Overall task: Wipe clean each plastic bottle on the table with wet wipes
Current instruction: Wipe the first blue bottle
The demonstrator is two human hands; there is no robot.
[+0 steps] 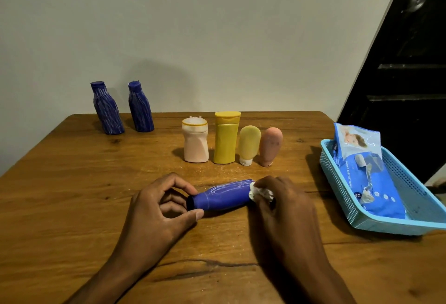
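Observation:
A blue plastic bottle (224,196) lies on its side just above the wooden table (72,183), cap end to the left. My left hand (159,204) pinches its cap end between thumb and fingers. My right hand (282,209) grips a crumpled white wet wipe (259,192) pressed against the bottle's base end. Two blue streaked bottles (107,108) (140,107) stand at the back left. In the middle stand a pale pink bottle (195,142), a yellow bottle (225,138), a yellow tube (248,144) and a pink tube (269,145).
A light blue plastic basket (395,225) sits at the right table edge with a blue pack of baby wet wipes (366,173) inside. A dark door stands behind it on the right. A plain wall backs the table.

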